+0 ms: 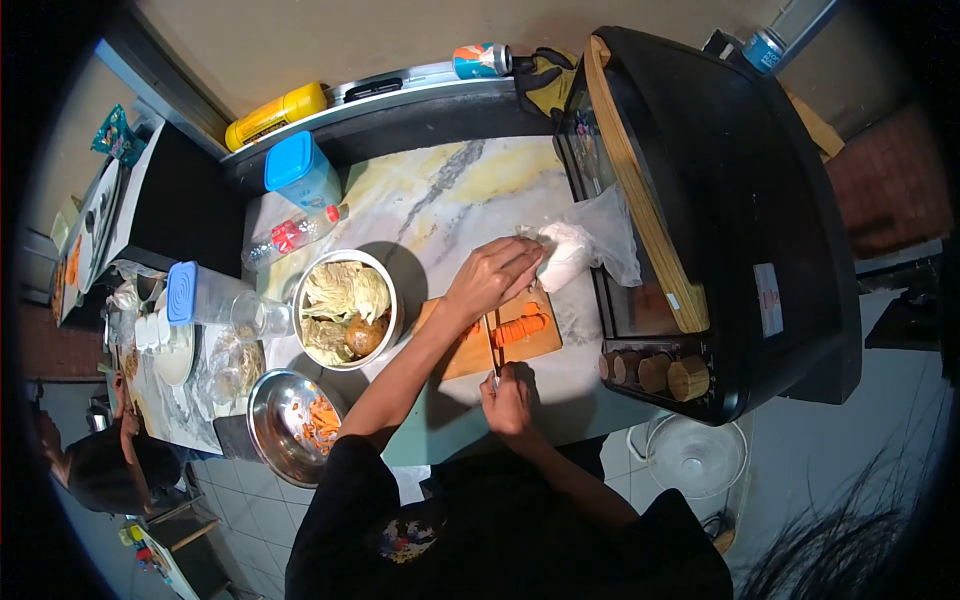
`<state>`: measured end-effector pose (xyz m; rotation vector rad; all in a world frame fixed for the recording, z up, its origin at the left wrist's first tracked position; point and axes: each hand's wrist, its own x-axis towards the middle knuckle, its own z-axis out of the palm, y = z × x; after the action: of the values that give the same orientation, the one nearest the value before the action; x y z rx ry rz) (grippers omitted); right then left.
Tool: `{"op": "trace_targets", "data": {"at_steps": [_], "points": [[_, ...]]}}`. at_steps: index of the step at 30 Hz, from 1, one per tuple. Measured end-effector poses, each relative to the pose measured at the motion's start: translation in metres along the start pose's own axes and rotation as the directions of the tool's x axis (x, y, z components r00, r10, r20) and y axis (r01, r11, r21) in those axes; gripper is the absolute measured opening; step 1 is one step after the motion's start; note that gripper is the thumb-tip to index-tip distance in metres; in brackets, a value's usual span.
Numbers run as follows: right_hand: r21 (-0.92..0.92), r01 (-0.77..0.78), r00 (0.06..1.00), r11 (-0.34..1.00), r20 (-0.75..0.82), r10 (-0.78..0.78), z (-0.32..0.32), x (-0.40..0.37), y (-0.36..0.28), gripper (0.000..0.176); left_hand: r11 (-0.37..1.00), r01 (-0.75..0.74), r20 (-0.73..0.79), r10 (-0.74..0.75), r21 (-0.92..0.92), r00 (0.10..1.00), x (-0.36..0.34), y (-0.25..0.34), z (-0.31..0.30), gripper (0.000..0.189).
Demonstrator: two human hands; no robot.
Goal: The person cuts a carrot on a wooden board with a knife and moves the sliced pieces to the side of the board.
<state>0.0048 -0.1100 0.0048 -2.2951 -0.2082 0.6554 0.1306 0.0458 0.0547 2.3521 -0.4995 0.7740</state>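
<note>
My right hand (508, 400) is closed around the handle of a knife (494, 345), its narrow blade pointing away from me over the wooden cutting board (545, 347). Right of the blade lies a row of orange carrot slices (520, 329), with a few more pieces left of it. My left hand (497, 272) reaches across the board's far edge. Its fingers stretch to the right, tips beside a clear plastic bag (610, 235) with something pale pink-white in it.
A pot (394, 335) of cabbage leaves and a brown round vegetable stands to the left. Orange peelings lie in a steel bowl (262, 420) at the counter's front edge. A large black appliance (740, 200) bounds the right side. A bottle (290, 238) lies behind; another person (110, 460) works far left.
</note>
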Motion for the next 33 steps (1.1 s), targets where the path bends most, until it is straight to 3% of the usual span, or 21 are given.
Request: {"op": "trace_targets", "data": {"at_steps": [3,5,9,11,15,18,24,26,29,33], "points": [[-0.02,0.058,0.998,0.998,-0.011,-0.059,-0.001,0.0,0.002,0.027,0.999,-0.046,0.014,0.046,0.013,0.999,-0.004,-0.001,0.006,0.023],[0.045,0.052,0.999,0.998,0.015,-0.053,-0.001,0.001,0.004,0.028,0.998,-0.063,0.03,0.063,0.009,0.998,-0.003,-0.001,0.006,0.023],[-0.014,0.012,1.0,1.0,0.017,-0.011,0.001,0.001,0.002,0.031,0.999,-0.045,-0.015,0.045,0.015,0.999,0.008,0.005,-0.003,0.023],[-0.015,0.064,0.995,0.998,-0.07,-0.064,0.007,0.0,0.007,0.023,0.998,-0.055,-0.046,0.056,0.024,0.997,0.006,0.007,-0.002,0.023],[0.052,0.125,0.99,0.991,-0.072,-0.121,0.004,0.001,0.008,0.023,0.996,-0.086,0.015,0.085,0.035,0.996,-0.002,0.0,0.008,0.02],[0.044,0.004,0.998,0.999,0.07,-0.007,0.003,0.003,0.008,0.034,0.998,-0.068,0.007,0.067,0.02,0.998,-0.002,0.002,0.007,0.019],[0.044,0.044,0.999,0.998,0.029,-0.045,0.004,0.002,0.008,0.033,0.999,-0.046,0.014,0.046,0.018,0.999,-0.001,0.005,0.007,0.019],[0.033,0.108,0.993,0.994,-0.048,-0.107,0.013,0.003,0.018,0.032,0.997,-0.071,0.034,0.07,0.027,0.997,-0.002,0.003,0.009,0.019],[0.035,0.095,0.993,0.995,-0.068,-0.092,0.009,0.002,0.012,0.024,0.998,-0.059,-0.011,0.059,0.0,0.998,0.005,0.007,0.001,0.019],[0.005,0.093,0.994,0.996,-0.065,-0.092,0.009,0.004,0.011,0.027,0.99,0.089,-0.094,-0.1,-0.112,0.991,0.007,0.011,-0.001,0.017]]}}
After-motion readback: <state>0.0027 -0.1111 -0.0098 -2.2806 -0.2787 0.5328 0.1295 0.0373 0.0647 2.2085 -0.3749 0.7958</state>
